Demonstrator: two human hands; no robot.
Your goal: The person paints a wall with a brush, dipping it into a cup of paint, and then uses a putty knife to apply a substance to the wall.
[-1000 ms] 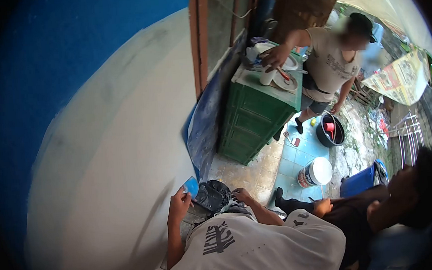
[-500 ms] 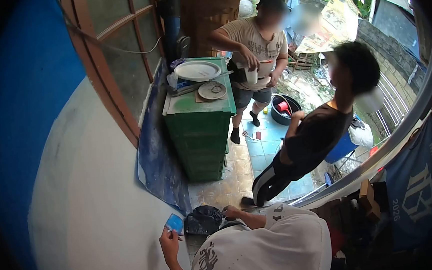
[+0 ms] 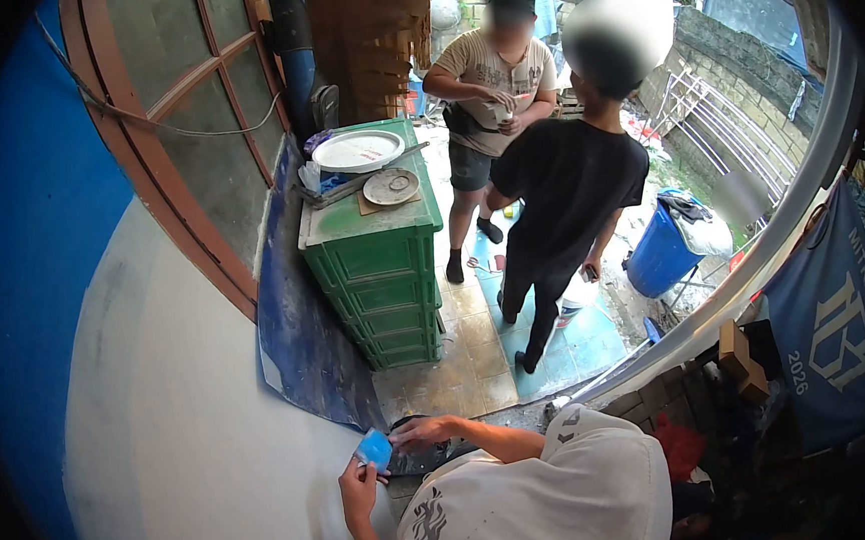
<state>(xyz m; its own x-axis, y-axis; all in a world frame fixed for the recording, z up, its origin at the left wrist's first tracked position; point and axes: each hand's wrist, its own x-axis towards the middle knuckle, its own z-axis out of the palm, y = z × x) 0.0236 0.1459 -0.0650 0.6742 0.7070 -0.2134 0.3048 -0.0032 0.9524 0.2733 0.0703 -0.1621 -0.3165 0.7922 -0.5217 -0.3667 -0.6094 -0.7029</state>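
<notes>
My left hand (image 3: pixel 360 491) is closed on a flat blue square piece (image 3: pixel 374 451), pinching its lower edge between thumb and fingers beside the white wall (image 3: pixel 193 427). My right hand (image 3: pixel 424 431) reaches in from the right, fingers stretched out, with the fingertips right at the blue piece's right edge. Below my right hand lies a black plastic item (image 3: pixel 418 459), partly covered by the hand and forearm.
A green drawer cabinet (image 3: pixel 372 264) carries a white round lid (image 3: pixel 358 152) and a small plate (image 3: pixel 391 186). A dark blue sheet (image 3: pixel 303 349) leans along the wall. Two people stand beyond on the tiles, one holding a white cup. A blue bin (image 3: pixel 660 254) stands at right.
My right hand has moved left from the black plastic item to the blue piece. My left hand has shifted slightly right. The person in black has turned away and stands nearer the other person.
</notes>
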